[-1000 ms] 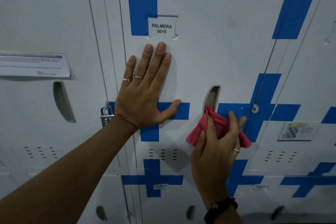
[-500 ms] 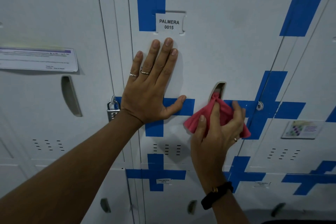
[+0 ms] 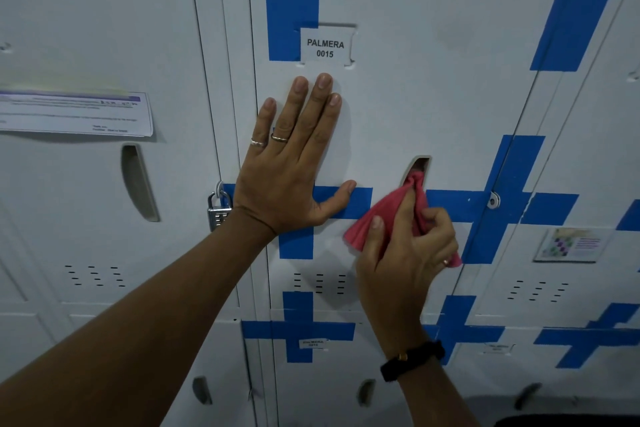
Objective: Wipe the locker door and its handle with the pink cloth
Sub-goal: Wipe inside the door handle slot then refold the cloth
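Two bare forearms reach up and forward from the bottom of the view toward a wall of white metal lockers crossed with blue tape. The right wrist wears a black band (image 3: 412,359). Just beyond it, the right hand (image 3: 405,253) grips a bunched pink cloth (image 3: 388,215), its fingers curled around the fabric and a ring showing on one finger. The top corner of the cloth is pushed up into the lower end of the slot-shaped handle (image 3: 417,166) of the middle locker door (image 3: 433,90); whether a fingertip goes in with it is hard to tell, since the cloth covers that spot.

To the left, the left hand (image 3: 294,163) lies flat against the same door, fingers straight and pointing up, thumb stretched out to the right over a horizontal strip of blue tape (image 3: 346,201). Two rings sit on its fingers. It holds nothing.

Just above the left fingertips, a small white label (image 3: 325,47) reads "PALMERA 0015". At the door's left edge, beside the left wrist, hangs a silver padlock (image 3: 218,211).

Farther left, the neighbouring locker carries a printed paper notice (image 3: 76,113) above its own recessed handle (image 3: 138,180). On the far right, another door bears a small colourful sticker (image 3: 571,244). Rows of short vent slits (image 3: 318,282) run along the lower part of the doors.
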